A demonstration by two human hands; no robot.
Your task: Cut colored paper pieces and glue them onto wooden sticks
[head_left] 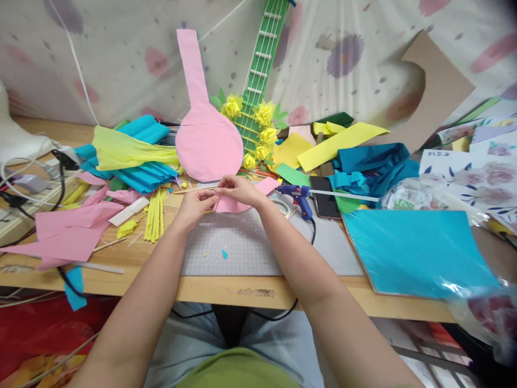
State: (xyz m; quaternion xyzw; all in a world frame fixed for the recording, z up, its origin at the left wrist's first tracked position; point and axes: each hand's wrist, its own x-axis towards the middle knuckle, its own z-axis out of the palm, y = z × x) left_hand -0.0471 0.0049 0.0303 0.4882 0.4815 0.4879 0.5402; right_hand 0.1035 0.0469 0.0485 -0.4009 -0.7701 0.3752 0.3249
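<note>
Over the gridded cutting mat [234, 253], my left hand [196, 206] and my right hand [238, 191] meet at a small pink piece of paper [231, 206]. The fingers of both hands pinch its left end, while its other end sticks out to the right, beyond my right hand. A thin wooden stick [189, 190] reaches leftward from my fingertips; whether they grip it is hidden. Just behind my hands stands a pink banjo-shaped cutout [210, 143]. A blue glue gun [297, 198] with a long white glue stick lies right of my right hand.
A green paper guitar neck [258, 81] with yellow flowers leans at the back. Crepe paper [133, 148] and pink scraps [72, 229] lie left. A phone [326, 198], a blue sheet pack [416, 250] and a cardboard cutout [436, 86] are right. The glue gun's cord crosses the table edge.
</note>
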